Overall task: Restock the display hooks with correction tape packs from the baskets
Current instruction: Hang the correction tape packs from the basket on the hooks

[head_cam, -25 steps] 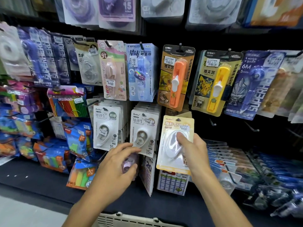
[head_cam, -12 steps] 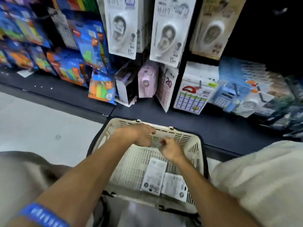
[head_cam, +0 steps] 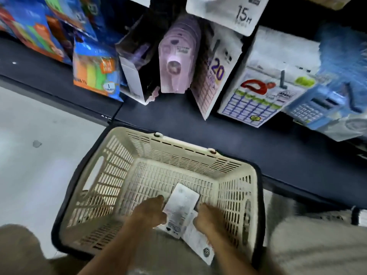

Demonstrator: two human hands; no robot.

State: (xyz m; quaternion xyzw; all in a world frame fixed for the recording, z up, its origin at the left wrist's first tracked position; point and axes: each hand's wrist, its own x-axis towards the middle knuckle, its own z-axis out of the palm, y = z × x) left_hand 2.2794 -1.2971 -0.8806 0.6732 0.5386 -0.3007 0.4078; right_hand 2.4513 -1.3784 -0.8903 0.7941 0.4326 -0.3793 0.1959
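A cream plastic basket [head_cam: 178, 149] stands on the floor below the shelf. Two white correction tape packs lie face down at its near end. The upper pack [head_cam: 181, 203] sits tilted over the lower pack [head_cam: 198, 243]. My left hand [head_cam: 151, 212] is down in the basket, fingers against the upper pack's left edge. My right hand [head_cam: 211, 217] is at that pack's right edge and partly over the lower pack. Motion blur hides whether either hand grips a pack. The display hooks are above the frame.
The dark shelf ledge [head_cam: 258, 147] runs just behind the basket. Above it hang lilac tape packs [head_cam: 176, 62], calendar cards [head_cam: 252, 96], a blue calculator pack [head_cam: 317, 108] and coloured sticky-note packs [head_cam: 93, 74]. Grey floor [head_cam: 39, 155] lies to the left.
My view dropped from the hooks to the basket. Both hands left the display, came over the rim, and reached down to the packs; the upper pack now overlaps the lower one.
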